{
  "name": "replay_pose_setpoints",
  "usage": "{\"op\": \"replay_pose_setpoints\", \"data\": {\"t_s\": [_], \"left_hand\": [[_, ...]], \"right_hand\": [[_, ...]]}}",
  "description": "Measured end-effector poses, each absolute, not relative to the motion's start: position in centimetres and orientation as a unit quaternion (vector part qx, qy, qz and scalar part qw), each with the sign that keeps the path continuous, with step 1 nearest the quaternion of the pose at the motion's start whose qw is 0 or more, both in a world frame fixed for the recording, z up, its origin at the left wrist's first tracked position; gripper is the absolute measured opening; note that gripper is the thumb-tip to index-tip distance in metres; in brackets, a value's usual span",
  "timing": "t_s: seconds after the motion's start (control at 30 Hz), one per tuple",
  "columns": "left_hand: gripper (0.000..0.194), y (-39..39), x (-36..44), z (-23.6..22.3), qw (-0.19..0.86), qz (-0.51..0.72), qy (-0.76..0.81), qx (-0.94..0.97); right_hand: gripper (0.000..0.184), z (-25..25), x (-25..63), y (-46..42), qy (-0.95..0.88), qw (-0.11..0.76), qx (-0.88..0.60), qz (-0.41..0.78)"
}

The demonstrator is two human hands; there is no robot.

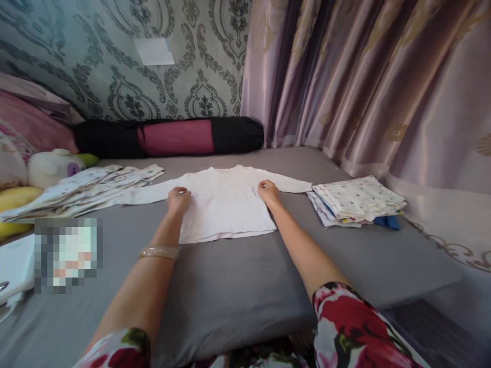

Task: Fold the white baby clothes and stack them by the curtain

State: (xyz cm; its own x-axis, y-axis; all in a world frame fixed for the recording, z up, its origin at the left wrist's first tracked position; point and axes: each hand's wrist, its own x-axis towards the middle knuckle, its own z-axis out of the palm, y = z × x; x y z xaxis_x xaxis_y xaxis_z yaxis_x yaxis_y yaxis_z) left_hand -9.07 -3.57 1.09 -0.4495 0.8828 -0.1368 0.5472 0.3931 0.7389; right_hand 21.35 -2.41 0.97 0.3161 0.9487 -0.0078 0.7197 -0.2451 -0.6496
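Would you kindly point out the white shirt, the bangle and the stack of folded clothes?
White shirt (226, 204): head view, middle of its front.
Bangle (159, 252): head view, upper face of its band.
Stack of folded clothes (355, 197): head view, its topmost patterned cloth.

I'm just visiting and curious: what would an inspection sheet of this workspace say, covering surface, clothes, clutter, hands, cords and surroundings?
Surface: grey cloth covering, lightly wrinkled.
Job's things: white long-sleeved top spread flat, sleeves out; folded stack of clothes to its right; loose printed clothes to its left.
Clutter: plush toy and white device at left; one item is pixelated out.
Hands: left hand and right hand at opposite sides of the top, fingers curled; grip on the fabric unclear.
Cables: white cord by the device.
Surroundings: patterned wall, drawn curtain, long black-and-pink bag along the back.
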Motion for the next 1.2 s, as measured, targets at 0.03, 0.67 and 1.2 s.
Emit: {"op": "replay_pose_setpoints", "data": {"t_s": [0.03, 0.67, 1.2], "left_hand": [[0.045, -3.4, -9.0, 1.0, 0.256, 0.322, 0.800, 0.436], [0.049, -5.8, -7.3, 1.4, 0.037, 0.105, 0.779, 0.618], [0.046, -11.0, 6.5, 0.4, 0.097, 0.127, 0.551, 0.819]], "right_hand": [[0.023, 1.1, 21.2, -2.5, -0.551, 0.266, -0.766, 0.196], [0.046, 2.2, 20.1, -5.2, -0.677, 0.065, -0.733, 0.035], [0.038, 3.2, 16.0, 1.1, -0.770, 0.099, -0.626, 0.069]]}}
